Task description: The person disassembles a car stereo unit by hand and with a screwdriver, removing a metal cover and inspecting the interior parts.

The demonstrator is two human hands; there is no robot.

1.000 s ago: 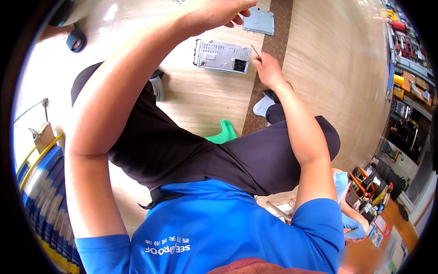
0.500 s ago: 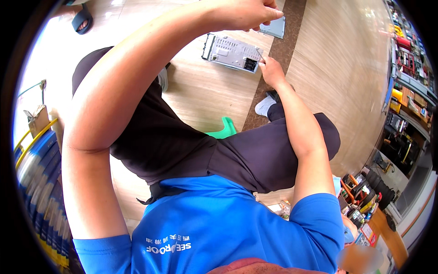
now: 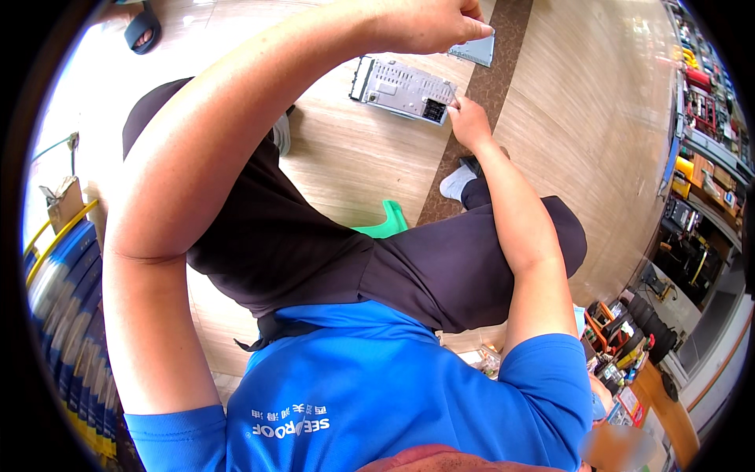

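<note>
A silver metal box like a car radio (image 3: 401, 85), with slots across its top and a black connector socket at its near right corner, lies on the floor ahead. My right hand (image 3: 470, 123) is at that corner, fingers closed on a thin metal tool (image 3: 454, 94), of which only a short bit shows. Farther off, my left hand (image 3: 432, 25) is raised over a flat grey metal cover (image 3: 476, 52). Its fingers are bent in with the thumb stretched along them. Whatever it may hold is hidden.
A green plastic stool (image 3: 385, 223) shows beneath my legs. Blue boxes or cartons (image 3: 67, 291) stand in a yellow-edged rack at the left. Shelves with tools and parts (image 3: 704, 110) line the right. A sandalled foot (image 3: 142, 33) is at the top left.
The thin tool in my right hand shows less than before, its angle changed at the box's corner. My left hand has shifted only slightly; the box stays in place.
</note>
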